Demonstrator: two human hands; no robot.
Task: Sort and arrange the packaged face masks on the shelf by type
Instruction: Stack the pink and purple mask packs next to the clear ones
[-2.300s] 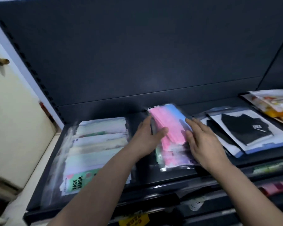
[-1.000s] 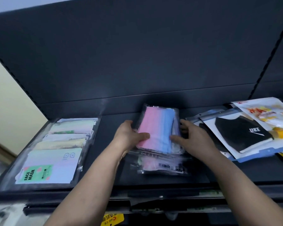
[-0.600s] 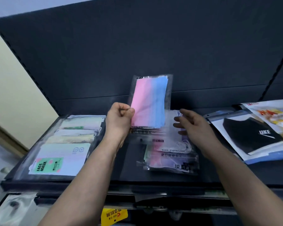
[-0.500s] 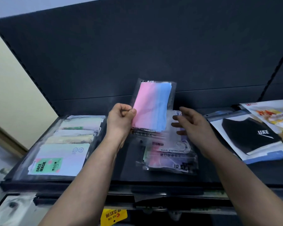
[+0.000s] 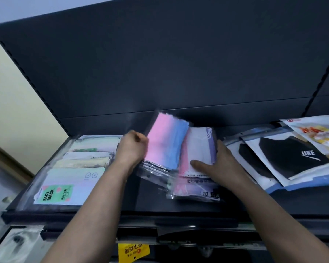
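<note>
My left hand (image 5: 132,149) grips the pink-and-blue mask pack (image 5: 165,143) by its left edge, holding it tilted up over the middle of the shelf (image 5: 144,201). My right hand (image 5: 219,168) lies flat, fingers straight, on the white-and-purple pack (image 5: 199,145) topping the pile just beside it. A pastel stack (image 5: 74,173) sits to the left, black mask packs (image 5: 292,158) to the right.

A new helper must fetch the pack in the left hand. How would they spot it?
On the dark metal shelf, find the middle pile, between the pastel FACE MASK packs and the black cloth mask pack. There the left hand grips a clear plastic pack tilted upward. It alone fades pink to blue; its neighbour is white and lilac.
</note>
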